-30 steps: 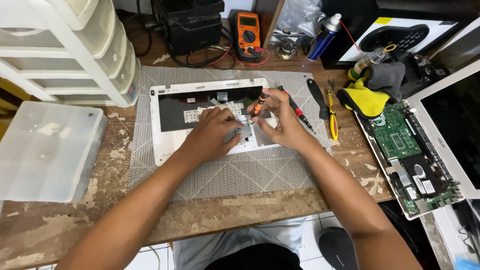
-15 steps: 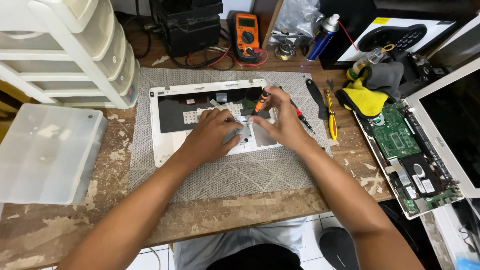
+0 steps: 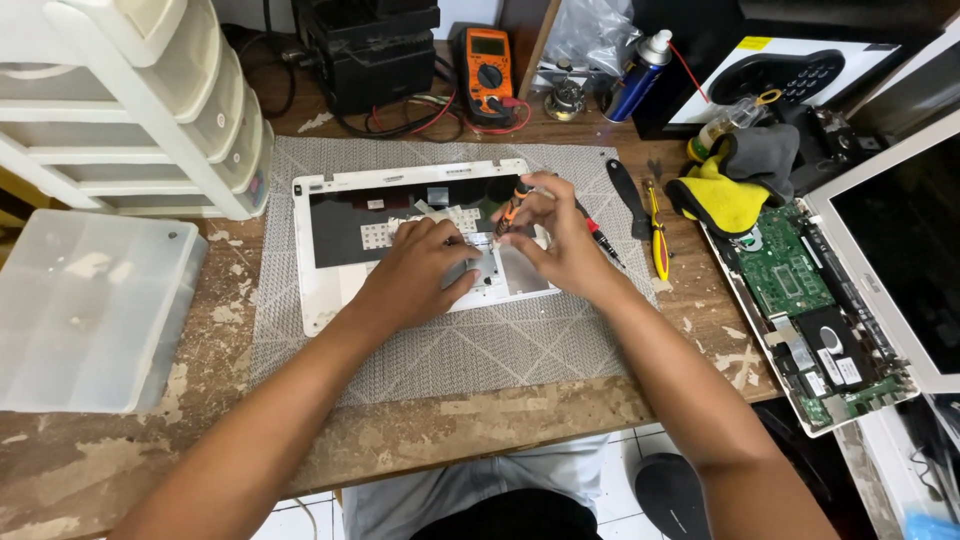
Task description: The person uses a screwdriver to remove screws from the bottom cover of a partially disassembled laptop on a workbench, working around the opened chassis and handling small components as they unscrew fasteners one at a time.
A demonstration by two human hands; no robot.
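I look down from the head camera at a worn wooden table with a grey mesh mat spread over its middle. On the mat lies a white laptop palm-rest cover, turned inside up, its far edge toward the back of the table.

My left hand rests on the cover's centre, its fingers curled and pressing down on a grey metal plate; it holds nothing. My right hand is just beside it, fingers pinched around a small orange-handled screwdriver that stands nearly upright, tip down on the cover.

Just right of that hand, on the mat's right edge, lie a black tool and yellow-handled pliers. Further right, near the table's right edge, sits an opened laptop base with a bare green circuit board, and a yellow cloth behind it.

Along the back edge stand an orange multimeter and a blue spray can. At the back left corner is a white drawer unit; a clear plastic box sits by the left edge.
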